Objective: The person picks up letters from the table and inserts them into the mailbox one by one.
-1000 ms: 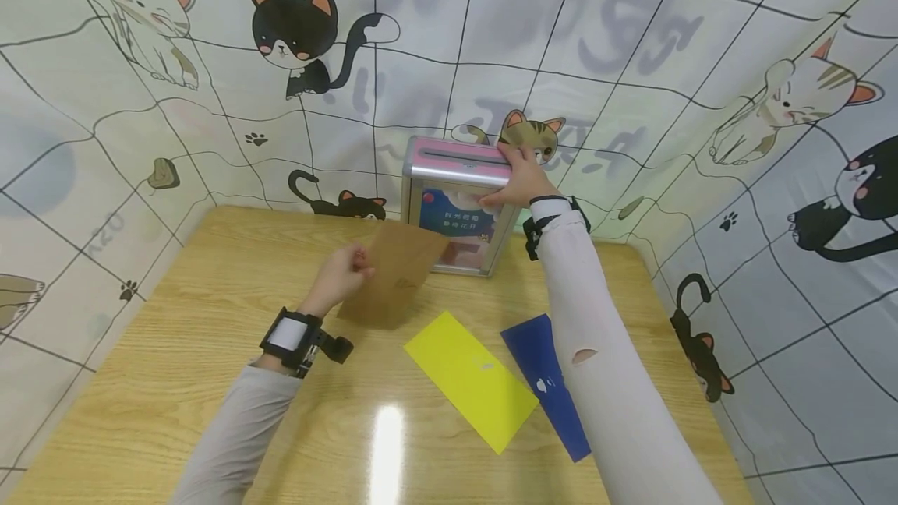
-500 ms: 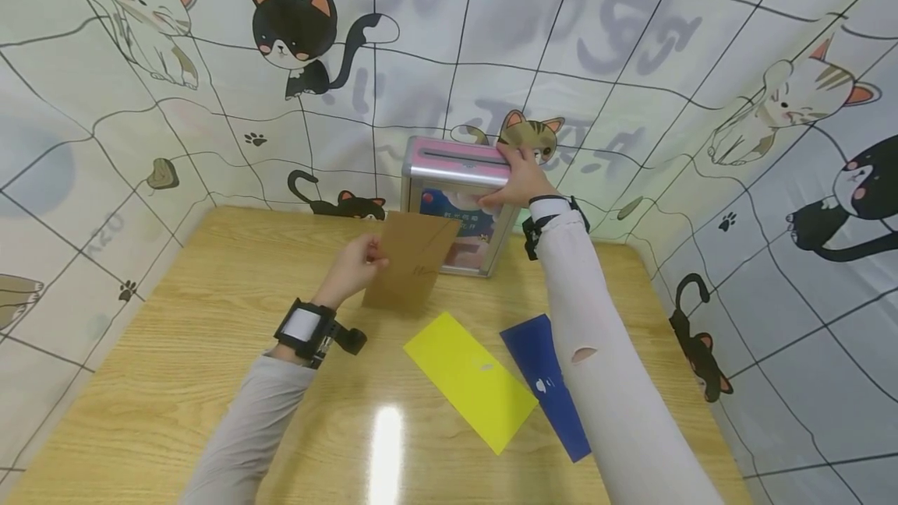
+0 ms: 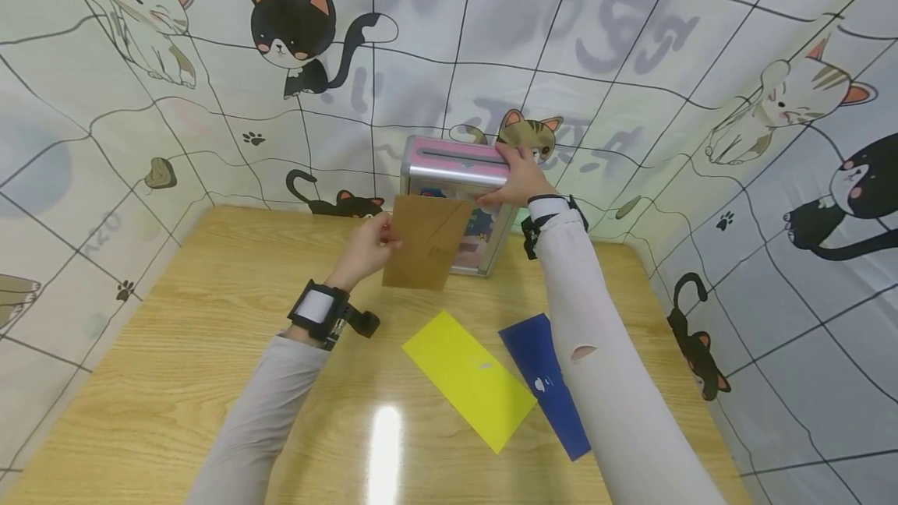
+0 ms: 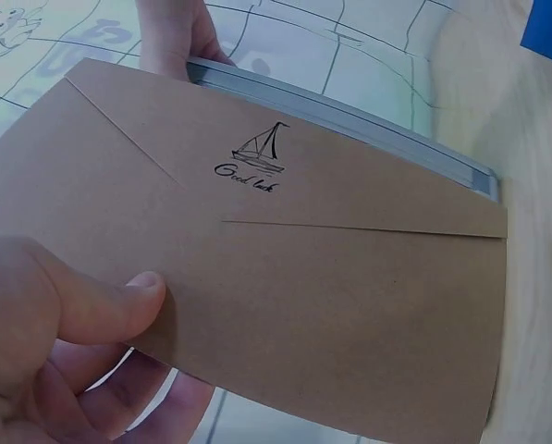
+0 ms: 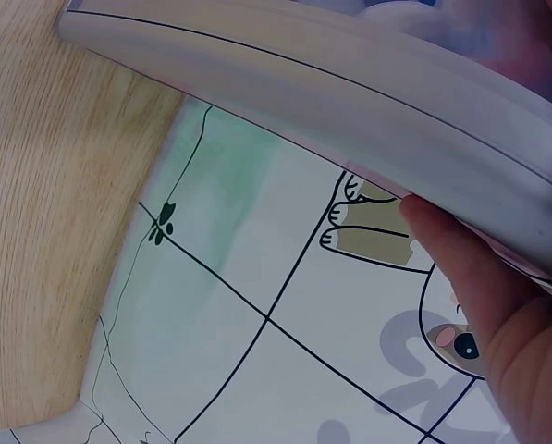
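A brown kraft envelope (image 3: 426, 244) is pinched at its left edge by my left hand (image 3: 368, 246), thumb on the near face and fingers behind. It stands nearly upright before the slotted box (image 3: 459, 160), covering much of its front. In the left wrist view the envelope (image 4: 349, 296) shows a sailboat print with "Good luck" and flap creases. The box has a pink top with a long slot and silver edges. My right hand (image 3: 521, 178) grips its upper right corner, thumb on the front and fingers over the top. In the right wrist view the box's silver side (image 5: 349, 120) lies beside that hand.
A yellow envelope (image 3: 468, 380) lies slanted on the wooden table (image 3: 210, 349) in front of the box. Right of it is a blue envelope (image 3: 546, 388), partly under the right forearm. A cat-patterned cloth (image 3: 435, 37) surrounds the table at the back and sides.
My left hand has carried the brown envelope up, rightward and toward the box, turning it more upright. It now hides more of the box front. My right hand keeps its place on the box.
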Motion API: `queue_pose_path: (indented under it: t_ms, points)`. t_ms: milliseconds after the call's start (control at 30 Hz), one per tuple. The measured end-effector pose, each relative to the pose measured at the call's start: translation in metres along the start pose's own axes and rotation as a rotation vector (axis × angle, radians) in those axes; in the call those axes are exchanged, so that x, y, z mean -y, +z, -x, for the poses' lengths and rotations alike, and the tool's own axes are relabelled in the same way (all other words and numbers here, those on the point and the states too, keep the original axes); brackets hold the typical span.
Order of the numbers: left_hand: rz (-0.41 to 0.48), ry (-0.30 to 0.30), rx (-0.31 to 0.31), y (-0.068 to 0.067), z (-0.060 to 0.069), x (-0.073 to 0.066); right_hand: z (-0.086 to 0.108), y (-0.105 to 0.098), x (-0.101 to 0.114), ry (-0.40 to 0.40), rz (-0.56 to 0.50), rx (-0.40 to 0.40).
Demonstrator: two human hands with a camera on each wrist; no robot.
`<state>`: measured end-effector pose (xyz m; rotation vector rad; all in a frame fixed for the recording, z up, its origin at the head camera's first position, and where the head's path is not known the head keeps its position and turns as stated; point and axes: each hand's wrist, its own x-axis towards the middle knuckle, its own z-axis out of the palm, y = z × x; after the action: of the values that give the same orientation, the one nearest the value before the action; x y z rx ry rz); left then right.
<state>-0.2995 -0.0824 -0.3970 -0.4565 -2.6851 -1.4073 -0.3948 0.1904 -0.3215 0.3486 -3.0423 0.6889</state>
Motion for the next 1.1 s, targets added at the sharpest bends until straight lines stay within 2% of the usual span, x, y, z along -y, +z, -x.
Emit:
queue_pose_path:
  t_ms: [233,567,767,1100]
  points:
    - [0.051,0.035,-0.004,-0.008,-0.017,-0.017,-0.002,-0.001,-0.002,0.007,0.002,-0.009]
    - [0.054,0.058,-0.016,-0.028,-0.041,-0.052,-0.003,0.0,-0.003,0.034,0.005,-0.011]
    - [0.054,0.025,-0.027,-0.037,-0.05,-0.07,-0.003,0.003,-0.003,0.018,-0.006,-0.025]
    - [0.066,0.07,-0.081,-0.054,-0.062,-0.091,-0.005,0.004,-0.006,0.019,-0.007,-0.022]
